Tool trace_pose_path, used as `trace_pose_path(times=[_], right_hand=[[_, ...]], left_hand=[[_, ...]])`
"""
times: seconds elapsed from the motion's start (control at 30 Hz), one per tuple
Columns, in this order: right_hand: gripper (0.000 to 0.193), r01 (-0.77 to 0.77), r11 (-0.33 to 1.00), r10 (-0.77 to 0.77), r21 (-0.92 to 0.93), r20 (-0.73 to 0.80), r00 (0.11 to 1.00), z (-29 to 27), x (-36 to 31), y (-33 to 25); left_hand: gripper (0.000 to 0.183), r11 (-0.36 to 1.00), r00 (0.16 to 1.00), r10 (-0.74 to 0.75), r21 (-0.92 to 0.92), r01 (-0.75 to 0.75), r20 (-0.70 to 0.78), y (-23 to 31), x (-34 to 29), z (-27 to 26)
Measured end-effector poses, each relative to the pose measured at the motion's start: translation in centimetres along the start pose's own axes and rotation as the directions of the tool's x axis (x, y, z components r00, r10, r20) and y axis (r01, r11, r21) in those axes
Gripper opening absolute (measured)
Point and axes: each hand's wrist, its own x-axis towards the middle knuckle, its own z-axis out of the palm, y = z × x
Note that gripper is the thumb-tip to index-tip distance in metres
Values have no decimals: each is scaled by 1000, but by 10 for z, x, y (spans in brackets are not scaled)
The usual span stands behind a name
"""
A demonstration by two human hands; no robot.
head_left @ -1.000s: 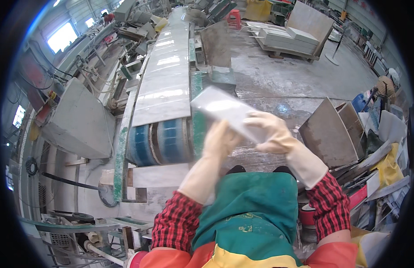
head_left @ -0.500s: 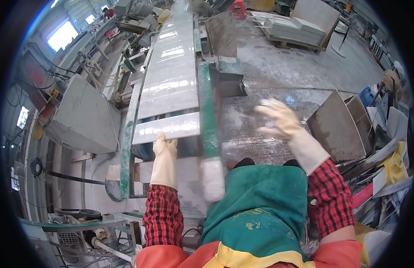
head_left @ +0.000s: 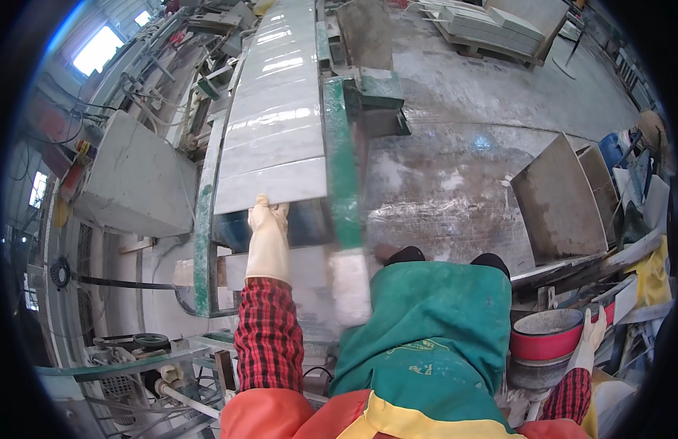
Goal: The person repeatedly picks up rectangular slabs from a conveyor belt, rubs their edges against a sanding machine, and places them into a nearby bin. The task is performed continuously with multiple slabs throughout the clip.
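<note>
A row of glossy white stone slabs [head_left: 273,124] lies on a long conveyor with green side rails. My left hand [head_left: 269,223], in a cream rubber glove, grips the near edge of the closest slab [head_left: 280,183], fingertips showing on top and the rest hidden by the hand. That slab lies against the row ahead of it. Far to the right, my gloved right hand [head_left: 591,333] reaches down beside a red-banded round tub [head_left: 548,335]. Its fingers are stretched out near a red strip, and nothing shows held in them.
A green rail [head_left: 343,168] with a white-wrapped end [head_left: 350,289] runs along the conveyor's right side. Brown boards [head_left: 562,201] lean at the right, among scrap pieces. A large pale block-shaped housing [head_left: 138,179] stands left. Stacked slabs [head_left: 489,29] sit at the far right.
My left hand has moved the nearest slab forward, closing the gap to the row. My right hand has swung from above the floor down to the lower right, beside the tub.
</note>
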Motion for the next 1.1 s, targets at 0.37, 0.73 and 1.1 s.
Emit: trace_pose_path(times=[0.37, 0.73, 1.1], right_hand=[[51, -86, 962, 152, 259, -246, 957, 40, -36, 21], [51, -13, 962, 96, 274, -294, 951, 42, -47, 10], [52, -17, 979, 83, 201, -329, 941, 35, -64, -8]], left_hand=[[34, 995, 996, -71, 64, 75, -53, 6, 33, -6], [25, 930, 956, -267, 228, 288, -119, 25, 30, 0], [21, 914, 950, -311, 284, 290, 31, 38, 37, -10]])
